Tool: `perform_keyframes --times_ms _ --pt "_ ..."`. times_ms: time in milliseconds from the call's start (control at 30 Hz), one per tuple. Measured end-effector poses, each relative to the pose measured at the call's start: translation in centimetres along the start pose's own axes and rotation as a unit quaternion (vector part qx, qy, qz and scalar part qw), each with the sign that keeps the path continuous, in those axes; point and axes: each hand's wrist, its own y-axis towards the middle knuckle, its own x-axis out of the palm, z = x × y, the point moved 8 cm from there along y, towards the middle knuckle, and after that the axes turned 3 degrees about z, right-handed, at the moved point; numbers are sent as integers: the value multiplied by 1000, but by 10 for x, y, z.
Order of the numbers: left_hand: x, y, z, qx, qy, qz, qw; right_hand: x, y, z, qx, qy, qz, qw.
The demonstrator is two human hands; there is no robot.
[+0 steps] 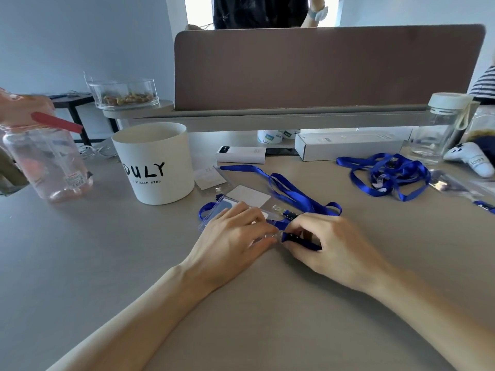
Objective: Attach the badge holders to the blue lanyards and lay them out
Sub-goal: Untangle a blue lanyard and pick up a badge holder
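The fingers of the left hand are curled down over the clear badge holder, fingertips and thumb nipping its right-hand edge, where the slot appears to be; the holder lies flat on the bench, so the hand's weight looks meant to stop it sliding while that edge is offered up. The right hand meets it from the other side; its fingers and thumb are closed tight on the black clip at the end of a blue lanyard, the clip's nose aimed at the holder's edge and touching it or very nearly; whether it has caught the slot I cannot tell, since the fingertips hide the joint. From this head view the step in hand seems to be the clipping itself.

The strap trails away behind the hands in a loose, slack loop, so it puts no pull on the clip; a blue bend shows at the holder's left edge, though which lanyard it belongs to is unclear. Just beyond lie a white card and another clear holder, within easy reach, probably next in line; well to the right a tangled heap of lanyards waits near a clear bottle; a white tub and a pink bottle stand to the left, apart from the work.
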Motion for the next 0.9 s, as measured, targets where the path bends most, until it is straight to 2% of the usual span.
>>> perform_keyframes --times_ms 200,400,533,633,900 --pt "-9 2 6 7 33 40 999 -1 0 0 5 31 9 999" --pt "-10 4 21 80 94 52 991 -2 -1 0 6 63 12 998" --pt "-11 5 18 67 79 44 994 -2 -2 -2 12 54 4 998" --pt "-13 5 16 56 69 43 995 0 -2 1 35 91 3 995" --pt "-20 5 21 64 78 80 992 4 -2 2 39 100 -7 994"
